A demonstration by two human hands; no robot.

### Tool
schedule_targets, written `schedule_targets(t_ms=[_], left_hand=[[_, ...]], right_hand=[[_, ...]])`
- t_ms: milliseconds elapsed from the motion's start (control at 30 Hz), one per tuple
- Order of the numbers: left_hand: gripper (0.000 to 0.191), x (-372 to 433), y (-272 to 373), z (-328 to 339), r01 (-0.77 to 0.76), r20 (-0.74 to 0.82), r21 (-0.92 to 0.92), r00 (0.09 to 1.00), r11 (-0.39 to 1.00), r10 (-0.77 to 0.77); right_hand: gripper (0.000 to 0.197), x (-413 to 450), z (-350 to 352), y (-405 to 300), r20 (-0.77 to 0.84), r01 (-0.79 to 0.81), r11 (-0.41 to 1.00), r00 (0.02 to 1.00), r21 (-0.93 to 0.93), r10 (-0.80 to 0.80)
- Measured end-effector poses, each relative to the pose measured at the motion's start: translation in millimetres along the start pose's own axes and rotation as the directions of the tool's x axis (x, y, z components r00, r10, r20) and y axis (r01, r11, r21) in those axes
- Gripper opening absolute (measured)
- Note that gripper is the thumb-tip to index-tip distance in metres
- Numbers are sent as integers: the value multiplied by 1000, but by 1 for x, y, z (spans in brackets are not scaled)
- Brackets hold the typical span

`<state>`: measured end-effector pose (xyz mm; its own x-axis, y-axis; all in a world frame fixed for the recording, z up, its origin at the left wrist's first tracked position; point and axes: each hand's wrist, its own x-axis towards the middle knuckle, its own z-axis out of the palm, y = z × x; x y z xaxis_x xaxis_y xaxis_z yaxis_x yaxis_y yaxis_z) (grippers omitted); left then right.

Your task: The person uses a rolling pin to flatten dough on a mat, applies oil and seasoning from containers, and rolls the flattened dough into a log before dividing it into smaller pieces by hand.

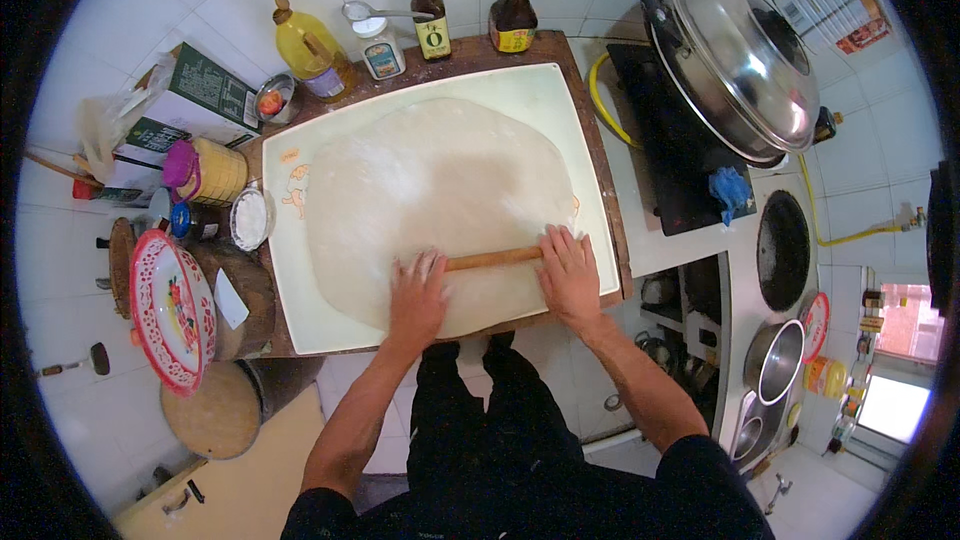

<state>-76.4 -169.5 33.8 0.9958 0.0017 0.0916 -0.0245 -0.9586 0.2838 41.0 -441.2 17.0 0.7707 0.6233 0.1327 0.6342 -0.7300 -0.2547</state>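
A wide sheet of floured dough covers most of a pale green rolling board with cartoon prints. Across the dough's near part lies a wooden rolling pin. My left hand rests over the pin's left end, hiding that end. The right end is under my right hand, fingers pointing away from me. Flour whitens patches of the dough and my fingertips. Along the near side, the dough reaches the board's edge.
Behind the board stand an oil bottle, a white-lidded jar with a spoon on top and two dark sauce bottles. Left are a bowl of flour and a red-rimmed enamel basin. A lidded steel wok sits right.
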Motion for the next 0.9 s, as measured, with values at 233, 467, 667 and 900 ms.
schedule_targets(t_ms=[233, 467, 667, 900], left_hand=[[83, 67, -29, 17, -26, 19, -6, 999, 1000, 26], [68, 193, -91, 26, 28, -176, -25, 984, 999, -32], [65, 93, -82, 26, -165, 102, -132, 979, 977, 179], [30, 83, -100, 31, -320, -138, -176, 944, 931, 299]], right_hand=[[76, 51, 15, 11, 38, -99, 995, 994, 8, 99], [66, 193, 30, 51, -246, -148, 985, 961, -89, 122], [62, 86, 30, 23, -16, 81, 997, 997, -10, -81], [32, 53, -4, 14, 19, 85, 996, 996, 19, -86]])
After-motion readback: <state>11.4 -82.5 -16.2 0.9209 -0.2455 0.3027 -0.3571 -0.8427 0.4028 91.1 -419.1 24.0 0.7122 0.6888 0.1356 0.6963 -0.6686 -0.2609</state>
